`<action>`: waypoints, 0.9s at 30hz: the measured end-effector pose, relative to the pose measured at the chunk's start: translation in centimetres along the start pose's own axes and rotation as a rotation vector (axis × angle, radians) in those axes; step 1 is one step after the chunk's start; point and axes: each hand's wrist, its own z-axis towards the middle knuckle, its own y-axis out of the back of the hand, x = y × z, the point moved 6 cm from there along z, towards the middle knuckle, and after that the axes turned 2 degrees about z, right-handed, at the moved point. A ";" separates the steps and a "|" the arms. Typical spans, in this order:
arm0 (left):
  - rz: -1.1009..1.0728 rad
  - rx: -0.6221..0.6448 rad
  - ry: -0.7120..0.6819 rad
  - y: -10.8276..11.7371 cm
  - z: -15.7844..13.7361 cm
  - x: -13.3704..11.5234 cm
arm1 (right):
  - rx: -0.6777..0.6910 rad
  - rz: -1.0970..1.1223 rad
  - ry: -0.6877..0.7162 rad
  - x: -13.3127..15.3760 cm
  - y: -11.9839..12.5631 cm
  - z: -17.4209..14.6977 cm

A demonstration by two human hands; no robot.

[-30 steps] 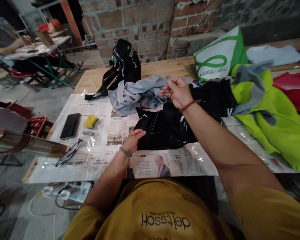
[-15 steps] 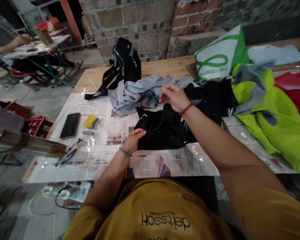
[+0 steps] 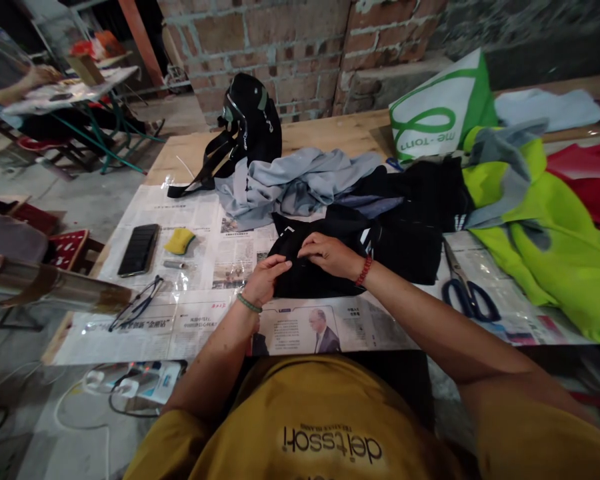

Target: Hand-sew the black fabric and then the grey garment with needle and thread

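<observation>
A black garment (image 3: 330, 273) lies bunched on the newspaper in front of me, with short white stitches and white marks on its cloth. My left hand (image 3: 264, 277) pinches its left edge between thumb and fingers. Close beside it, my right hand (image 3: 330, 257) is low over the cloth with thumb and fingertips pressed together. Whatever sits in that pinch is too small to make out. Dark-handled scissors (image 3: 470, 297) lie to the right of the garment.
Left of the garment are a phone (image 3: 139, 250), a yellow sponge (image 3: 179, 241), a small grey spool (image 3: 175, 265) and glasses (image 3: 137, 303). Behind lie grey cloth (image 3: 300, 180) and a black bag (image 3: 253, 120). A lime garment (image 3: 545, 220) covers the right. Someone sits at another table (image 3: 105, 83).
My right hand has come down and left from above the garment to beside my left hand. Earlier, a thin pale thread curved over the cloth below it. The scissors are now uncovered.
</observation>
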 end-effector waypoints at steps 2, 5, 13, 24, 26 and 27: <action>0.007 0.005 -0.005 0.0 0.0 0.0 | -0.015 -0.007 -0.017 0.0 -0.1 -0.2; 0.009 0.009 -0.004 0.0 0.0 0.1 | -0.010 0.009 -0.033 0.0 -0.4 -0.3; 0.018 0.010 -0.027 0.0 0.0 0.0 | -0.018 0.125 -0.031 0.5 -1.0 -0.5; 0.048 0.057 -0.040 0.0 0.0 -0.1 | -0.051 0.764 -0.394 -1.1 -0.8 -0.7; 0.068 0.071 -0.051 0.1 0.1 0.1 | -0.026 0.917 -0.457 -1.3 -0.9 -0.8; 0.081 0.082 -0.056 0.1 0.1 0.1 | -0.021 0.981 -0.482 -1.3 -0.9 -0.8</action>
